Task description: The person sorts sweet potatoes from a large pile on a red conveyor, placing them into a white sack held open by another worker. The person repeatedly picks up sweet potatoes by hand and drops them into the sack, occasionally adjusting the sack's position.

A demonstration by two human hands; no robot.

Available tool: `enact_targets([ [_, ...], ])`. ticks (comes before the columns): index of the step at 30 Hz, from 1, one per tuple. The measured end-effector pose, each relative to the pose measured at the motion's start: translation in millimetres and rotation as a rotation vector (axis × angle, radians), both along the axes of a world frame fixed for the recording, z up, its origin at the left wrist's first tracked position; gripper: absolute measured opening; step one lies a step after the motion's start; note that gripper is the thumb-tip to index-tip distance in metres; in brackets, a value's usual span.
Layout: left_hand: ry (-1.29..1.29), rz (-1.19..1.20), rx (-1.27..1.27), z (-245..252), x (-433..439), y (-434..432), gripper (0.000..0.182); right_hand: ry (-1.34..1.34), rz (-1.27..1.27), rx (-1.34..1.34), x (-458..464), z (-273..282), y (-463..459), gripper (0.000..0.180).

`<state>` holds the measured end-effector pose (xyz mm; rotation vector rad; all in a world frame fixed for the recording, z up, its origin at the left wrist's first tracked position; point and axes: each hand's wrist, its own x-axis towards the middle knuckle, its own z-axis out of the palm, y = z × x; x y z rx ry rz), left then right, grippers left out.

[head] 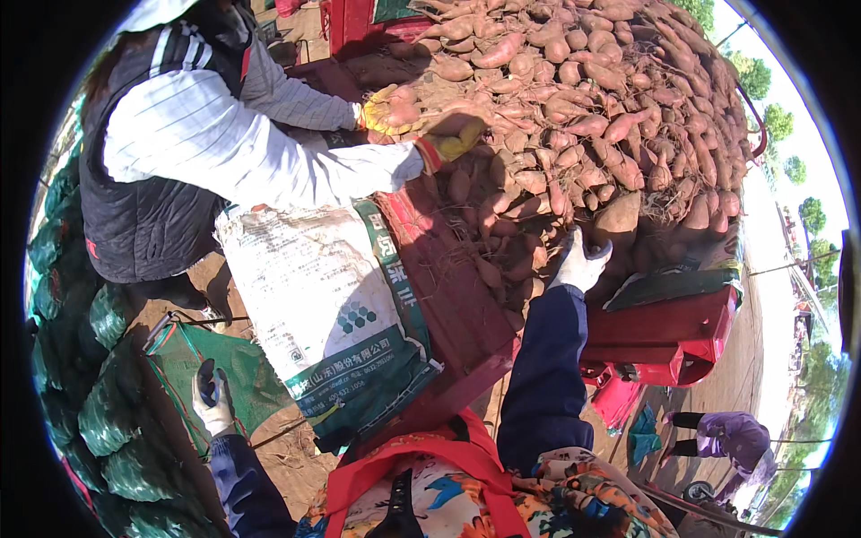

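Observation:
My right hand (pixel 580 261), in a white glove with dark fingertips, reaches to the near edge of a heap of sweet potatoes (pixel 599 128). Its thumb and fingers are apart. Just beyond it lies a large sweet potato (pixel 617 218); whether the fingertips touch the heap I cannot tell. My left hand (pixel 214 400), gloved the same way, is low on the left with fingers spread and nothing in it. Below or beside that hand hangs a green mesh bag (pixel 249 376) on a frame. A white and green printed sack (pixel 303 289) drapes over the red metal truck side (pixel 451 289).
At the upper left a co-worker in a dark vest (pixel 155 215) handles sweet potatoes with yellow gloves (pixel 454 138). Filled green mesh bags (pixel 111 417) are stacked along the left. Another person (pixel 730 440) bends over at the lower right, near a green bag (pixel 644 437).

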<state>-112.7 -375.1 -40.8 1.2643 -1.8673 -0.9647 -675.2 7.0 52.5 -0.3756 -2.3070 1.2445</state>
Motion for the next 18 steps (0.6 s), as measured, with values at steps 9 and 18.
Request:
enact_targets([
  [9, -0.319, -0.914, -0.115, 74.9, -328.8, 125.4, 0.037, 0.443, -0.036, -0.488, -208.6, -68.3, 112.6, 0.054],
  [18, 0.101, -1.215, -0.424, 104.3, -666.8, 204.4, 0.057, -0.304, 0.083, -0.592, 10.8, -123.0, 7.0, 0.040],
])
